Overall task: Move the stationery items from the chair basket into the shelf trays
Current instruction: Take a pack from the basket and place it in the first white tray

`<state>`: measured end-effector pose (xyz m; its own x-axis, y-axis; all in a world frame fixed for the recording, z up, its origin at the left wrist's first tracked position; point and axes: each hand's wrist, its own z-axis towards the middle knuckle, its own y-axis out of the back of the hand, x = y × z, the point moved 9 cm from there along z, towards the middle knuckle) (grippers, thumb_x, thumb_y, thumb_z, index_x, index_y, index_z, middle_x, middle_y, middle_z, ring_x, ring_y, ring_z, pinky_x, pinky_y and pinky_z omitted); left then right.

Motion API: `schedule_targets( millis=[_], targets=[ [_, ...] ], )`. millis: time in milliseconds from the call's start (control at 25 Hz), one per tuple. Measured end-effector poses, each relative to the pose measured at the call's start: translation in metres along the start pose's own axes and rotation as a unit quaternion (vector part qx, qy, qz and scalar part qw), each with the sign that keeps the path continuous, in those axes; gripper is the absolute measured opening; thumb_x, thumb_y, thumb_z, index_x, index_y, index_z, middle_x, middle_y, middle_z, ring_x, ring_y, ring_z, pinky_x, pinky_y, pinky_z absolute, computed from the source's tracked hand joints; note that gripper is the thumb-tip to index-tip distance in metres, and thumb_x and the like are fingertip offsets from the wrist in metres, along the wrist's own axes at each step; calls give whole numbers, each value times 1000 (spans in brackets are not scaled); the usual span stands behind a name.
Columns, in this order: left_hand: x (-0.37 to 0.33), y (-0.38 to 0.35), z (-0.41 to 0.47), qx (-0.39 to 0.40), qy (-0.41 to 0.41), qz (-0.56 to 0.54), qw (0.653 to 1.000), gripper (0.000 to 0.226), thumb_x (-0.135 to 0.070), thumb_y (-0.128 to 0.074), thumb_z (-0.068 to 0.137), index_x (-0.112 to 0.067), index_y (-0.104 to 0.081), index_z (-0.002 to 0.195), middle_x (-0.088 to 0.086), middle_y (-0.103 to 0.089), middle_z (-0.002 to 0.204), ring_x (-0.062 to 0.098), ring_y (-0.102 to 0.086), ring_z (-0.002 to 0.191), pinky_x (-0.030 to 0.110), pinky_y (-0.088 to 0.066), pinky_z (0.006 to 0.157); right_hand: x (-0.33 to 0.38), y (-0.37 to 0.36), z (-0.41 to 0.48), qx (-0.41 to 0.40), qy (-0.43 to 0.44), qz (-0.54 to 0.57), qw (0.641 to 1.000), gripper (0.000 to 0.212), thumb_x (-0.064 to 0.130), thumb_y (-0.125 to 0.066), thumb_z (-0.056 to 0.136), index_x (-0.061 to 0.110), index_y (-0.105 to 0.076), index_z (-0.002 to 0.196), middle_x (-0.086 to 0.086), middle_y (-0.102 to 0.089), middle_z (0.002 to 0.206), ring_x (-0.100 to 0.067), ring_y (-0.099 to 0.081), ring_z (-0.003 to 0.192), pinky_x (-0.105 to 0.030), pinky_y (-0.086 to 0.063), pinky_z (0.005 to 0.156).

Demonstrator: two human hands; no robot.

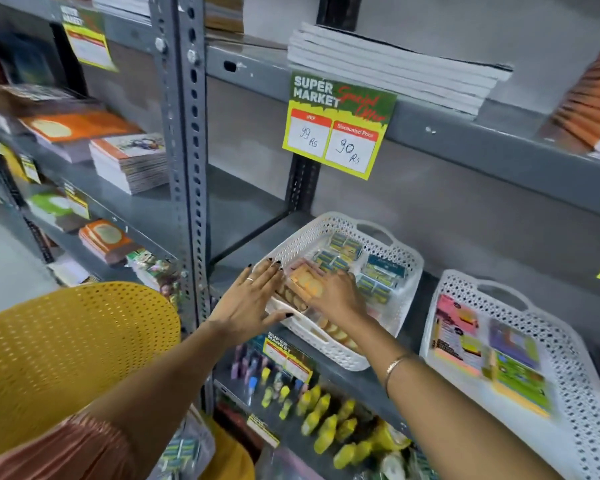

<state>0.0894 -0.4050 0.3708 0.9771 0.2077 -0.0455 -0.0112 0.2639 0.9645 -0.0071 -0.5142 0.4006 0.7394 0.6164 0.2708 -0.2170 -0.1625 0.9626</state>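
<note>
While both hands reach into the white perforated plastic tray on the grey metal shelf, the left hand lies flat with fingers spread on its rim and the right hand presses open-fingered on an orange-labelled clear packet beside blue-green packets; the yellow mesh chair basket sits lower left

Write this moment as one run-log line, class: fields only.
stage: placing | left hand: flat on orange packs | right hand: pressing same packs | target: left white tray | neighbour tray: holds colourful pads
</note>
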Motion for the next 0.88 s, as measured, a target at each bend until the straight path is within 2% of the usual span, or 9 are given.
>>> schedule_targets(
  millis=[120,320,440,720,880],
  targets=[
    [1,-2,-1,-4,15,-13,1000,97,-77,2,79,-9,-10,148,6,-5,155,17,4,142,37,2,115,4,-13,4,3,-1,6,1000,58,33,-73,76,8,-54,125,-14,-55,129,-29,-46,122,-36,-47,92],
    [1,-2,-4,-16,20,-45,999,93,-75,-7,83,-8,-10,148,7,-5,154,18,2,142,35,1,114,18,-23,10,25,34,38,998,47,25,-71,79,7,-57,119,-13,-53,130,-28,-48,120,-37,-48,89],
    [2,-1,-4,-24,20,-46,998,90,-73,-13,85,-8,-11,148,8,-6,155,18,2,142,35,1,114,19,-27,12,43,51,50,997,50,26,-73,77,8,-56,121,-13,-56,127,-28,-48,119,-35,-47,87],
    [0,3,-3,-35,17,-35,999,91,-73,-10,83,-8,-7,147,7,-5,155,16,3,142,33,6,113,23,-29,14,37,57,64,996,48,27,-73,77,6,-58,117,-13,-59,122,-29,-51,115,-31,-45,80],
    [4,2,-10,-31,29,-17,999,90,-72,-8,84,-10,3,147,6,5,155,16,13,141,39,6,114,22,-28,16,80,50,89,991,52,23,-76,74,7,-57,120,-11,-59,123,-27,-55,114,-36,-53,90]
  ],
)
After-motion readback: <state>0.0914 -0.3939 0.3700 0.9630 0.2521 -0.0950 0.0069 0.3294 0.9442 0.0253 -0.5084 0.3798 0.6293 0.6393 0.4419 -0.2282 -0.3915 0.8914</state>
